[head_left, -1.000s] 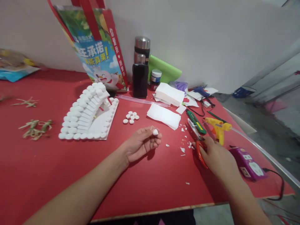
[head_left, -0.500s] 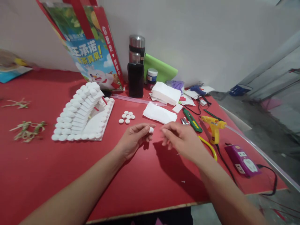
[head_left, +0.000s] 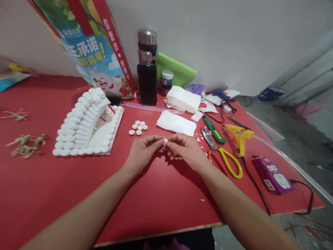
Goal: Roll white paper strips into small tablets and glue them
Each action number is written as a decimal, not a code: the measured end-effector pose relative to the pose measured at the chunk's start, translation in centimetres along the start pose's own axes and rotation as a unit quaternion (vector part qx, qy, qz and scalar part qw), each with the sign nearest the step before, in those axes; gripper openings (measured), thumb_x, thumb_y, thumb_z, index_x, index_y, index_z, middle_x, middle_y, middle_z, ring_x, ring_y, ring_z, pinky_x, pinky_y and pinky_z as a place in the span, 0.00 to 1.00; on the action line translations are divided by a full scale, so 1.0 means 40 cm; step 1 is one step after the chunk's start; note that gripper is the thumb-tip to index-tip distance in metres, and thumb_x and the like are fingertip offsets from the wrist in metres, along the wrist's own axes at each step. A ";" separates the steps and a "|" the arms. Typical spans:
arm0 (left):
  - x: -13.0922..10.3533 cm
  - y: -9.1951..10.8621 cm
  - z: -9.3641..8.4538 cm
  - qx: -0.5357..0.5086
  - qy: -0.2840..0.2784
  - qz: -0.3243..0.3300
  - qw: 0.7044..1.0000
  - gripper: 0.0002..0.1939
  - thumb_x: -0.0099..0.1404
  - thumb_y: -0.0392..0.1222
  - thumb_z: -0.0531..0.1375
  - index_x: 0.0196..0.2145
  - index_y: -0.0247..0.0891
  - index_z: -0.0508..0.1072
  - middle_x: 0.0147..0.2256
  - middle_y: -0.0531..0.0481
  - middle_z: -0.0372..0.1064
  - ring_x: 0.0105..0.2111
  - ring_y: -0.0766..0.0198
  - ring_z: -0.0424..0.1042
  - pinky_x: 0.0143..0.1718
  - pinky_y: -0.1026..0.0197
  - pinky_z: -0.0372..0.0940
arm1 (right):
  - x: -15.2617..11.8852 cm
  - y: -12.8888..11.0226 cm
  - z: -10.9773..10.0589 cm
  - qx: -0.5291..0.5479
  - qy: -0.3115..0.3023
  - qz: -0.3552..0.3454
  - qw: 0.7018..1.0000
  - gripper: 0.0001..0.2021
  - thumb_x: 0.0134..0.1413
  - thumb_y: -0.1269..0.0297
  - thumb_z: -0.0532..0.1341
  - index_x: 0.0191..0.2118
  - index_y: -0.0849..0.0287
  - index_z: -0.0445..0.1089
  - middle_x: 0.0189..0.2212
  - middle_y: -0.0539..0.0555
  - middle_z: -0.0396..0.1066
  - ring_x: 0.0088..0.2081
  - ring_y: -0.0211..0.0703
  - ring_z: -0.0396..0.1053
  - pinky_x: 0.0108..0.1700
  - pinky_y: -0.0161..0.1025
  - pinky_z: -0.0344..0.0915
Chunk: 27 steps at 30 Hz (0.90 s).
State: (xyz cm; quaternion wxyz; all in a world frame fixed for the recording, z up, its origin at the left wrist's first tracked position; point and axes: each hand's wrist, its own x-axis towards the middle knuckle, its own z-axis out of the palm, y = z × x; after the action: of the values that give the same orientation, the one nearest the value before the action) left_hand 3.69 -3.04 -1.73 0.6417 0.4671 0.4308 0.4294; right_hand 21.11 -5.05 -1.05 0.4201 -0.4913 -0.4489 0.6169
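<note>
Pinching a small white piece (head_left: 165,141) between thumbs and fingertips, a person's left hand (head_left: 144,150) and right hand (head_left: 187,150) meet above a red counter (head_left: 156,208), the rest of their fingers curled beneath. The fingertips hide much of the piece. Measured from the hands, with 12 o'clock straight ahead, a cluster of white rounds (head_left: 139,127) lies nearby at 10 o'clock, and a white model (head_left: 87,123) edged in similar rounds rests well apart at 9 o'clock. Farther out at 9 is a knotted straw-coloured bundle (head_left: 23,140). A sheaf of white paper (head_left: 177,124) lies just beyond the right hand at 1 o'clock, with a thicker white stack (head_left: 184,99) behind it. White scraps (head_left: 198,139) are scattered around scissors (head_left: 213,147) with red and yellow handles at 3 o'clock; a green cutter (head_left: 213,129) sits between 2 and 3, and a yellow glue gun (head_left: 240,139) is farther out at 3. A bright printed bag (head_left: 101,66) stands at 11 o'clock, and a white-lidded jar (head_left: 167,78) at 12, backed by a green sheet (head_left: 177,67).
</note>
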 end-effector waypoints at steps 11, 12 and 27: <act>-0.008 0.003 -0.004 0.146 -0.009 0.141 0.979 0.08 0.64 0.36 0.68 0.41 0.42 0.86 0.37 0.45 0.78 0.38 0.58 0.76 0.42 0.60 0.69 | 0.010 0.013 -0.015 0.073 -0.018 0.020 0.997 0.21 0.49 0.51 0.75 0.40 0.63 0.75 0.26 0.53 0.77 0.24 0.42 0.76 0.29 0.43 0.78; -0.010 0.004 -0.004 0.157 -0.018 0.148 0.976 0.09 0.65 0.36 0.67 0.41 0.42 0.86 0.37 0.45 0.77 0.38 0.58 0.76 0.42 0.60 0.69 | 0.010 0.013 -0.016 0.064 -0.021 0.020 0.998 0.20 0.50 0.51 0.74 0.40 0.62 0.75 0.25 0.52 0.77 0.24 0.41 0.76 0.29 0.40 0.76; -0.007 -0.021 -0.007 0.189 -0.020 0.147 0.971 0.07 0.64 0.41 0.66 0.39 0.40 0.84 0.35 0.47 0.77 0.36 0.57 0.77 0.41 0.56 0.70 | 0.024 0.025 0.002 0.040 -0.018 0.002 0.999 0.21 0.48 0.47 0.73 0.32 0.59 0.70 0.19 0.45 0.65 0.20 0.32 0.59 0.24 0.34 0.56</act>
State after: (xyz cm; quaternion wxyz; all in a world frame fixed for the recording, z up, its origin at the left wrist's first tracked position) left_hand 3.49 -3.39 -2.54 0.4798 0.6465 0.4184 0.4204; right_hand 20.81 -4.38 -2.24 0.4300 -0.4639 -0.4301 0.6442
